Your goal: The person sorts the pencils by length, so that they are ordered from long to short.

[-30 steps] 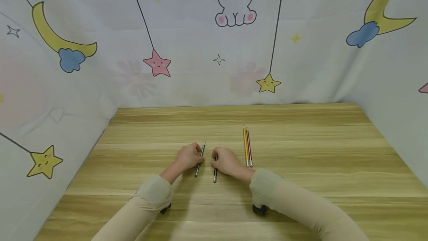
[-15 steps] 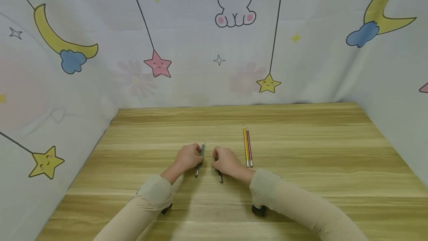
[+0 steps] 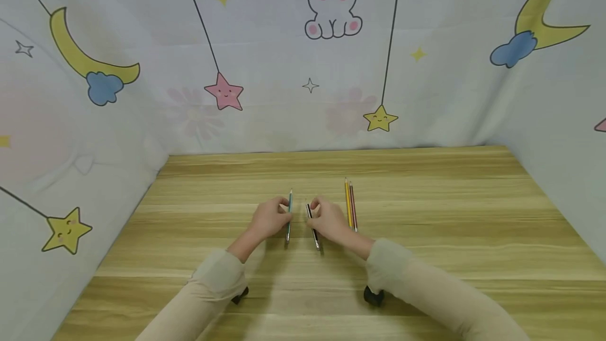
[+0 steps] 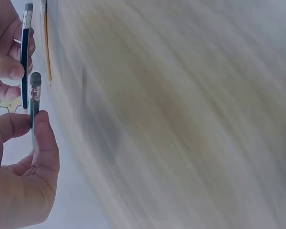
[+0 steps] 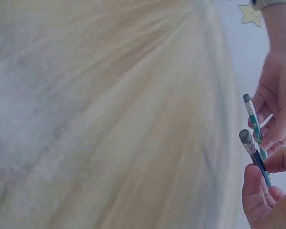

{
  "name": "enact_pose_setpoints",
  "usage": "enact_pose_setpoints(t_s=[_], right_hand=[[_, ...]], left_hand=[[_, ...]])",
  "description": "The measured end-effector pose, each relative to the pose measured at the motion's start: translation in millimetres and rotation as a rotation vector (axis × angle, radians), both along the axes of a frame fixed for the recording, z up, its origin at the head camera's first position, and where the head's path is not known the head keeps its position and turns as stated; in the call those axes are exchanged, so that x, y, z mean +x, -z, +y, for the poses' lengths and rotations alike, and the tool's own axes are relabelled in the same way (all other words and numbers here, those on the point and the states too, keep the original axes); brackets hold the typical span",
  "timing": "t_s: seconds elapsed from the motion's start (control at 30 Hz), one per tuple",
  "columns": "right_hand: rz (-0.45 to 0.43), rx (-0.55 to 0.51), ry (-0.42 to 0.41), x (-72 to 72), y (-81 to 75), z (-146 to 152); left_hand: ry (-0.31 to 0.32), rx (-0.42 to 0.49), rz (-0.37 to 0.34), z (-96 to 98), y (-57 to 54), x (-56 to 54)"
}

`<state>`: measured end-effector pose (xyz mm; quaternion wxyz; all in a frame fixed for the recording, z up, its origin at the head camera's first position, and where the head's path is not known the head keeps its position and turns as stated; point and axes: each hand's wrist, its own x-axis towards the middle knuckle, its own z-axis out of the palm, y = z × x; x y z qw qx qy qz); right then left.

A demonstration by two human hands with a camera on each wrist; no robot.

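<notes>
In the head view my left hand [image 3: 271,219] pinches a green pencil [image 3: 290,199] between thumb and fingers, its eraser end toward me. To its right, my right hand [image 3: 331,221] holds a black or dark blue pencil [image 3: 315,236] in the same way, slightly tilted. Both pencils have grey erasers with silver ferrules, seen closely on the green pencil [image 4: 35,90] in the left wrist view and the dark pencil [image 5: 250,145] in the right wrist view. The two pencils are close but apart, and look raised off the table. Fingers cover their middles.
A yellow pencil [image 3: 347,201] and a dark red pencil [image 3: 352,205] lie side by side just right of my right hand, tips pointing away. The wood-grain table [image 3: 426,199] ends at a white cloth backdrop [image 3: 279,120] printed with stars and moons.
Both hands have moved slightly away from me with their pencils, the right one also rightward. The green pencil stands straighter, the dark one is more tilted. The right forearm now covers the lying pencils' eraser ends.
</notes>
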<state>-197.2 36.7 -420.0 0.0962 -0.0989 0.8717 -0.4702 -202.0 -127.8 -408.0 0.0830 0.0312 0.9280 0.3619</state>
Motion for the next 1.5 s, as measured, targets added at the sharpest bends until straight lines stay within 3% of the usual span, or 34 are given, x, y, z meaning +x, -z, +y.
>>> enact_pose_setpoints(t_s=[0.27, 0.53, 0.87, 1.5], right_hand=[[-0.067, -0.147, 0.099, -5.4, -7.1, 12], [-0.11, -0.289, 0.149, -7.2, -7.9, 20], [-0.198, -0.448, 0.117, -5.1, -3.9, 24], [-0.228, -0.486, 0.068, -1.2, -2.5, 27]], left_hand=[[-0.024, 0.242, -0.03, 15.3, -4.0, 3.3], [0.01, 0.387, -0.072, 28.7, -5.3, 6.5], [0.051, 0.4, -0.068, 40.4, -6.1, 8.7], [0.075, 0.377, -0.074, 42.1, -0.2, 9.2]])
